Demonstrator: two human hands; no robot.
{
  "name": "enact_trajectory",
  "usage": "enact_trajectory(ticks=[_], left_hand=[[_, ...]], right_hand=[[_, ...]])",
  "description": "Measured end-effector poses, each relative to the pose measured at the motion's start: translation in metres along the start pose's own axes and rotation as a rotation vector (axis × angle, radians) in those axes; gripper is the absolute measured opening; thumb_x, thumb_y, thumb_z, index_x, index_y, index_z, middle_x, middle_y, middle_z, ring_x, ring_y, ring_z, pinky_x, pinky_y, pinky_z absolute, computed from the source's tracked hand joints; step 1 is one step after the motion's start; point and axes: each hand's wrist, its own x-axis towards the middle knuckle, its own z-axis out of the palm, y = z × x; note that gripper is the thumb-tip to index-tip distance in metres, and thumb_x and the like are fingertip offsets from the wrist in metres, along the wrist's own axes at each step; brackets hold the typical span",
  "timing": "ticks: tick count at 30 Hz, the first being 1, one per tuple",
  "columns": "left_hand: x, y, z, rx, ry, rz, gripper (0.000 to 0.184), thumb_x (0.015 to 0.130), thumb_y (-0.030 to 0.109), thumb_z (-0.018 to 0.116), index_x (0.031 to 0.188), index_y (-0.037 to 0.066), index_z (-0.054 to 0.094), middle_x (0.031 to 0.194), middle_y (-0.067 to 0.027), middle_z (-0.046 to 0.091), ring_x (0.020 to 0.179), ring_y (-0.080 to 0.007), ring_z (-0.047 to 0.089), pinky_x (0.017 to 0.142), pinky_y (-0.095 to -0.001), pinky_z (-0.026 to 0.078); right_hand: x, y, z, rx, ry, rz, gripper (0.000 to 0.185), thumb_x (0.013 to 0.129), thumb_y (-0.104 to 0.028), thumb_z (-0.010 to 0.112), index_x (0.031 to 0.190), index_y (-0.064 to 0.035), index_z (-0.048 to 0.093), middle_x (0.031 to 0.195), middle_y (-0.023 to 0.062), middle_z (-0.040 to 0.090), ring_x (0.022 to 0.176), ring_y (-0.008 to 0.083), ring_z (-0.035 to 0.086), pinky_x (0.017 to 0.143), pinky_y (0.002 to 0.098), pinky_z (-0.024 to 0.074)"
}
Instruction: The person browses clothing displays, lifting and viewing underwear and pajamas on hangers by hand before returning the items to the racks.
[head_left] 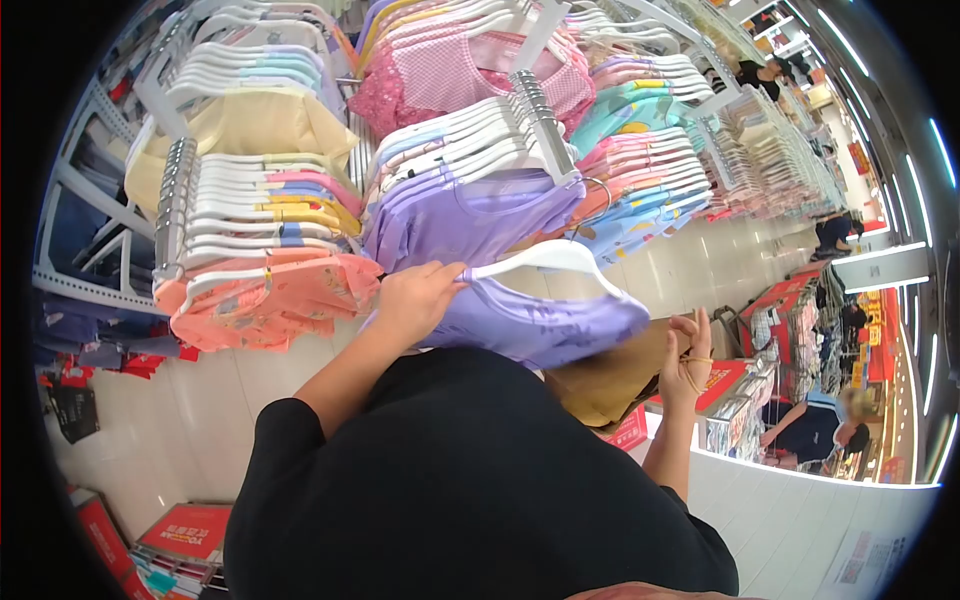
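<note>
My left hand (420,300) is closed on the shoulder of a purple shirt (550,328) with a dark print, at one end of its white hanger (550,257). The shirt is off the rail, in front of my body, and its lower edge is blurred. To its right, my right hand (686,358) is raised with its fingers apart and a thin tan band looped around it. Behind the held shirt, similar purple shirts (470,215) hang on a rack arm (540,125). Near my left hand hang coral floral shirts (285,300).
More racks of children's clothes stand ahead, including a pink dress (420,85) and pastel tops (640,190). A brown garment or bag (605,380) lies beyond the right hand. Red-signed bins (185,530) stand at lower left. A person (812,425) bends over goods at right.
</note>
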Motion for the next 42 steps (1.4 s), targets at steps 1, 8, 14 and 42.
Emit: enact_trajectory(ticks=[1, 8, 14, 42], left_hand=[[0.005, -0.004, 0.0, 0.004, -0.004, 0.011, 0.02, 0.082, 0.019, 0.071, 0.101, 0.011, 0.067, 0.072, -0.0056, 0.058, 0.066, -0.0261, 0.062, 0.055, -0.0378, 0.047], [0.036, -0.037, 0.004, 0.084, -0.126, 0.051, 0.021, 0.086, 0.022, 0.067, 0.104, 0.012, 0.067, 0.073, -0.007, 0.059, 0.066, -0.0275, 0.063, 0.055, -0.0382, 0.049], [0.054, -0.06, 0.011, 0.039, -0.162, -0.055, 0.024, 0.091, 0.026, 0.062, 0.108, 0.011, 0.067, 0.08, -0.0092, 0.064, 0.07, -0.0312, 0.064, 0.059, -0.0409, 0.05], [-0.148, -0.239, 0.118, -0.067, -0.749, -0.623, 0.044, 0.088, 0.038, 0.058, 0.114, 0.003, 0.064, 0.1, -0.0228, 0.068, 0.092, -0.0386, 0.067, 0.08, -0.0467, 0.051]], right_hand=[[-0.001, 0.0, 0.0, -0.033, 0.071, -0.048, 0.06, 0.091, 0.005, 0.059, 0.146, -0.0005, 0.034, 0.107, 0.0129, 0.066, 0.097, 0.0196, 0.062, 0.095, 0.0324, 0.0455], [-0.02, -0.015, 0.004, -0.005, 0.221, 0.032, 0.055, 0.092, 0.007, 0.056, 0.143, 0.0016, 0.035, 0.099, 0.0121, 0.065, 0.088, 0.0167, 0.061, 0.085, 0.0305, 0.0489], [-0.031, -0.033, 0.016, -0.042, 0.253, 0.105, 0.052, 0.093, 0.005, 0.056, 0.141, 0.0031, 0.037, 0.099, 0.0112, 0.065, 0.088, 0.016, 0.062, 0.086, 0.0308, 0.049], [-0.047, 0.05, 0.136, -0.12, -0.582, 0.599, 0.033, 0.089, -0.03, 0.07, 0.078, 0.0005, 0.063, 0.054, 0.0027, 0.051, 0.049, 0.0112, 0.046, 0.047, 0.0303, 0.0378]])
